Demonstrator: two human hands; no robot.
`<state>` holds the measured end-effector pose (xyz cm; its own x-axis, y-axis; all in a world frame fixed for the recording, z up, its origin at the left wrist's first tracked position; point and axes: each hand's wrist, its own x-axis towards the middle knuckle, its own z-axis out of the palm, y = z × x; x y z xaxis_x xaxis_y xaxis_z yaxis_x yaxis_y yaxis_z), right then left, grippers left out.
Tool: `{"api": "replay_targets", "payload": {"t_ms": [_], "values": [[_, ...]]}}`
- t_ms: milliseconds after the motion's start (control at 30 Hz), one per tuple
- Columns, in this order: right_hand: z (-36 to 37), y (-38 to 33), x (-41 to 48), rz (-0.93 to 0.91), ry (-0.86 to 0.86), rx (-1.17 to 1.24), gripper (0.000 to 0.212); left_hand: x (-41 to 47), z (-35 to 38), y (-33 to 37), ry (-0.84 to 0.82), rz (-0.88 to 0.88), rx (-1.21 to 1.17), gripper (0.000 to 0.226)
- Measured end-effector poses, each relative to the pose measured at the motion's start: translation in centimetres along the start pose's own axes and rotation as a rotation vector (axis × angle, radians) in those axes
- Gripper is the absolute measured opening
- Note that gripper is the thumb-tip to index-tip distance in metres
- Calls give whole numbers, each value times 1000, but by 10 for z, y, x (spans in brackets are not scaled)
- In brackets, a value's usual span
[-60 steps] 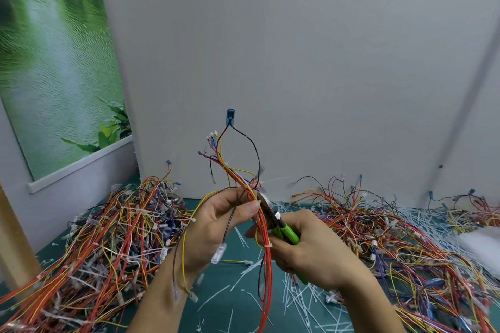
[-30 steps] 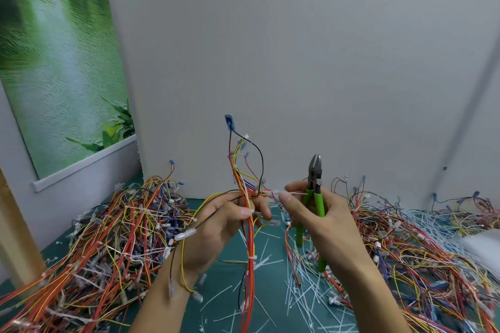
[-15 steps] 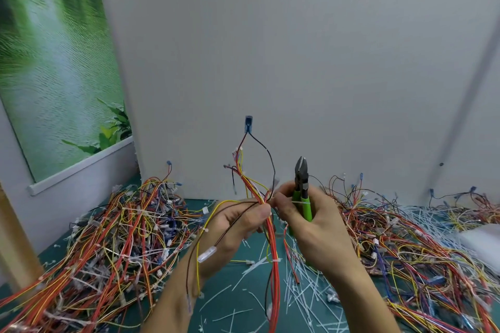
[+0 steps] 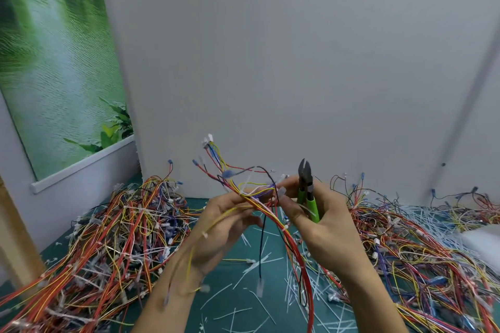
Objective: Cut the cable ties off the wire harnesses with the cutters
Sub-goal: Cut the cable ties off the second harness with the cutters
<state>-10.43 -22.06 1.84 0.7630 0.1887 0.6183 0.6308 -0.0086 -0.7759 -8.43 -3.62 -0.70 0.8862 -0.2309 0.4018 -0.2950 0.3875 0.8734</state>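
My left hand (image 4: 221,224) grips a wire harness (image 4: 270,211) of red, yellow and orange wires above the green mat. Its loose ends with white and blue connectors fan up and to the left, and the long red strands hang down past my right wrist. My right hand (image 4: 324,227) holds the green-handled cutters (image 4: 307,192) upright in the palm, black jaws pointing up and slightly parted. The thumb and forefinger of that hand also pinch the harness close to my left fingertips. A white cable tie (image 4: 281,193) shows on the bundle between the two hands.
A big tangle of harnesses (image 4: 113,238) lies on the left of the green mat (image 4: 243,292), another pile (image 4: 419,251) on the right. Cut white ties (image 4: 292,286) litter the mat in the middle. A grey wall panel (image 4: 297,76) stands close behind.
The harness's free ends have swung from upright over to the left. My hands have stayed together with the cutters still upright in the right one.
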Motion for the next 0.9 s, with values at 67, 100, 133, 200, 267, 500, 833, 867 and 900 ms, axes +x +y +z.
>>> {"api": "replay_targets", "payload": {"t_ms": [67,100,133,200,267,500,833,867,900], "values": [[0,-1,0,-2,-15,-20,5,-1,2,3,-48,-31,-36,34],[1,-1,0,5,-20,-21,5,-2,4,5,-73,-40,-38,34],[0,0,0,14,-19,-23,6,-3,5,6,-85,-50,-29,33],[1,1,-1,43,-12,-39,10,-4,7,6,-75,-86,-16,29],[1,1,-2,69,-13,-57,14,-5,11,6,-67,-131,-50,26],[0,0,-3,149,-56,41,24,-8,17,5,-53,-239,-194,18],[-3,6,-1,270,11,247,29,-9,26,0,32,-124,-125,26],[-2,6,0,271,12,275,27,-9,29,3,-15,-116,-132,22],[-1,6,0,267,14,299,27,-8,31,4,-37,-125,-151,15]]}}
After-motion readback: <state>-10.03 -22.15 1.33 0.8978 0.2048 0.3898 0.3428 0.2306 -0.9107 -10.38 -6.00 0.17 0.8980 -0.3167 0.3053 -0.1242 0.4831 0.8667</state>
